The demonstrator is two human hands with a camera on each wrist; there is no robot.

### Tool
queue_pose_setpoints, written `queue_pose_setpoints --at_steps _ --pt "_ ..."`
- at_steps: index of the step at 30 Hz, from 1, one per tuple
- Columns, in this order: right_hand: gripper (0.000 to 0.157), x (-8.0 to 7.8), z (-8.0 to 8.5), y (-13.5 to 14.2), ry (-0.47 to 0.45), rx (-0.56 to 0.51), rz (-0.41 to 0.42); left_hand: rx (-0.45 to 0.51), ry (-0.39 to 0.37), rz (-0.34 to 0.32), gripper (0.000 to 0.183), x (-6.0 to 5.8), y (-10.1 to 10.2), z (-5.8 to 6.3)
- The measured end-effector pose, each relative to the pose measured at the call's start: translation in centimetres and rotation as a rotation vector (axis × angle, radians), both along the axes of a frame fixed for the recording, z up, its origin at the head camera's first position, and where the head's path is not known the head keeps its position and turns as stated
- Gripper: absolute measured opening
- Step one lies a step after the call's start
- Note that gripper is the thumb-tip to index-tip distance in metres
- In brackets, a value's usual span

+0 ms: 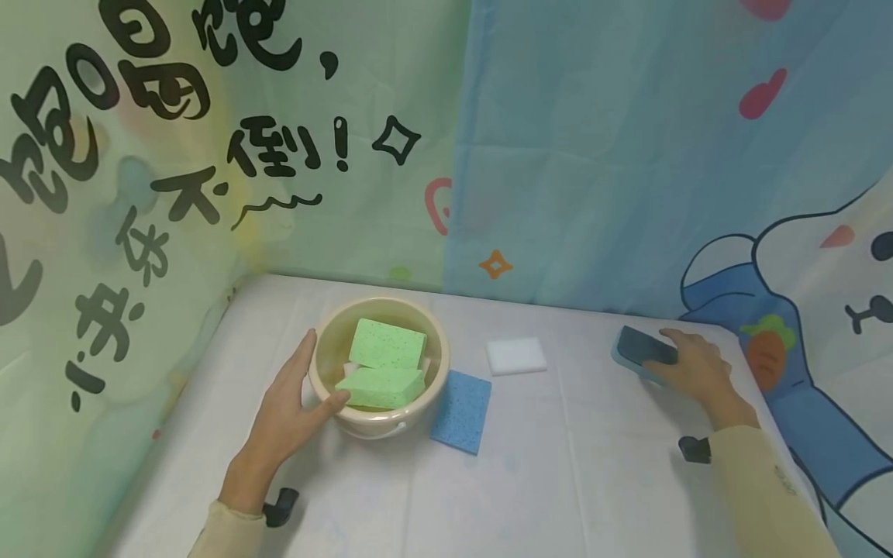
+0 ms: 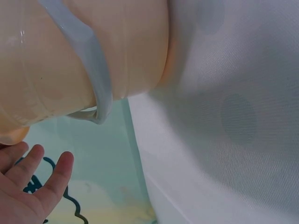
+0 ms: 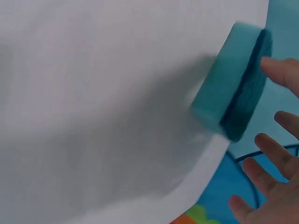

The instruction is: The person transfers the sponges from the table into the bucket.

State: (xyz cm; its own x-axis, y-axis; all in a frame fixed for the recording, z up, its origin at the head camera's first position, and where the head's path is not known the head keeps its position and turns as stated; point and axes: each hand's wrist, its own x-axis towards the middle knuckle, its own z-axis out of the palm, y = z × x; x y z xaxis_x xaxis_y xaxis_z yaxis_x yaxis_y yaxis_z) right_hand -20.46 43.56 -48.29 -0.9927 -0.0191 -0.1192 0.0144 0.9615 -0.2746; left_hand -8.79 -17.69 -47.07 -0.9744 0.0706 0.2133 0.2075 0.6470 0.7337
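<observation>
A cream bucket [image 1: 377, 426] with a pale handle [image 2: 96, 65] stands left of centre, two light green sponges [image 1: 387, 344] on top inside it. More pale pieces are partly hidden beneath them. My left hand [image 1: 282, 422] is at the bucket's left side, thumb at the rim; the left wrist view shows its other fingers straight and spread beside the rim. At the far right, my right hand [image 1: 694, 368] reaches a teal sponge [image 1: 638, 353] with a darker layer [image 3: 247, 88]. One fingertip is at the dark layer; the other fingers are spread apart from the sponge.
A flat blue sponge [image 1: 462, 411] lies just right of the bucket. Behind it to the right is a white sponge block [image 1: 516, 356]. The white-covered table [image 1: 516, 496] meets printed cloth [image 1: 579, 194] at its back and sides.
</observation>
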Motion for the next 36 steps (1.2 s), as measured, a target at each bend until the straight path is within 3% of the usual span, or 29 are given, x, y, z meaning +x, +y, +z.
queue_pose_setpoints --at_steps 9,16,28,36 --pt "0.104 0.4 -0.7 1.6 -0.144 -0.074 -0.040 -0.003 0.000 -0.001 0.097 0.0 0.0 0.1" --pt "0.102 0.2 -1.0 1.9 -0.189 -0.077 -0.043 -0.003 -0.005 -0.008 0.097 -0.2 -0.1 -0.1" --pt "0.100 0.4 -0.1 1.0 -0.143 -0.076 -0.028 0.007 -0.015 0.002 0.097 0.1 0.0 0.1" --pt "0.093 0.6 1.9 -2.5 -0.034 -0.072 0.056 0.013 -0.012 -0.002 0.097 0.1 0.0 0.2"
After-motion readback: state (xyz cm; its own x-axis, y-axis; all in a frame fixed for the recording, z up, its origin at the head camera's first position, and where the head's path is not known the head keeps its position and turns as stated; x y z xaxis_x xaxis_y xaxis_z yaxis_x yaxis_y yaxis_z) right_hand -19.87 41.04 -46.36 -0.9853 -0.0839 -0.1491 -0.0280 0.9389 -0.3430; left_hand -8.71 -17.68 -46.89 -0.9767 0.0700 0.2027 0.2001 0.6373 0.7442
